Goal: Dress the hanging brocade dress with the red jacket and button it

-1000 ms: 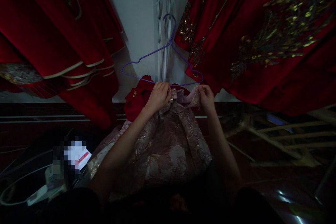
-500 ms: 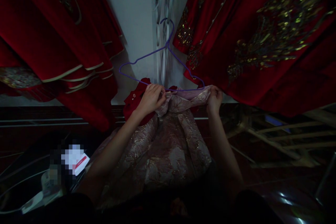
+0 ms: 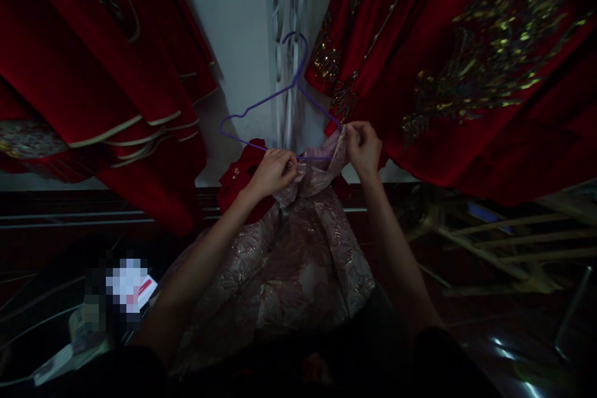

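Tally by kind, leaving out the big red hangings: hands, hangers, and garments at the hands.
Hands: 2 (left hand, right hand)
Hangers: 1 (purple hanger)
Pink garments: 1 (dress, gripped by both hands)
Red garments: 1 (red garment behind the dress)
Total: 5

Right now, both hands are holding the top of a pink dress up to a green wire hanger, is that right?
Almost. The head view shows the wire hanger is purple, not green. The left hand and right hand do hold the pink dress by its top at it.
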Available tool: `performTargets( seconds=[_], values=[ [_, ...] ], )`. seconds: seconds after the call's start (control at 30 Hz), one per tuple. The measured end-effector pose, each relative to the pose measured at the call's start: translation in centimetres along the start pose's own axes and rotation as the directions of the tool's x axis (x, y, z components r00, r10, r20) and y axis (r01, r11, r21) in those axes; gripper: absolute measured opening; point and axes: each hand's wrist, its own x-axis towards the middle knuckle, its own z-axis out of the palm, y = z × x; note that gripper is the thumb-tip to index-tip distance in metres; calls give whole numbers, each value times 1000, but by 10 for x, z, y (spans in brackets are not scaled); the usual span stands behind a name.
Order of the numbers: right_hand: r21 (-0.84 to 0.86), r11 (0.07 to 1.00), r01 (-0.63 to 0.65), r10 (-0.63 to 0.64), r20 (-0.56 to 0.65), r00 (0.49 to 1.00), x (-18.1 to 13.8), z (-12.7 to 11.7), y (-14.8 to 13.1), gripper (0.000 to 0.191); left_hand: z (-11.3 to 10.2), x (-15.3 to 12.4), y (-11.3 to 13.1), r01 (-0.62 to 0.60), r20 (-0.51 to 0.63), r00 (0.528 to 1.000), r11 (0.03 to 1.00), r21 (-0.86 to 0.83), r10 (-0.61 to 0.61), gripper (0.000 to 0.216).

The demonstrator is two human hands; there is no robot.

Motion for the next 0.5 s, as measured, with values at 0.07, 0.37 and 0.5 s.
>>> performTargets(
  seconds=[0.07, 0.37, 0.5],
  values=[
    [6, 999, 41, -41, 30, 999, 13, 11, -9, 34, 8, 5, 1, 0, -9, 1000, 1000, -31, -1, 5],
    [44, 999, 15, -22, 173, 985, 27, 26, 0, 39, -2, 8, -58, 235, -369, 880, 949, -211, -300, 22],
    [40, 999, 29, -35, 170, 985, 32, 21, 5, 40, -27, -21, -147, 457, -586, 662, 871, -177, -467, 23]
  ],
)
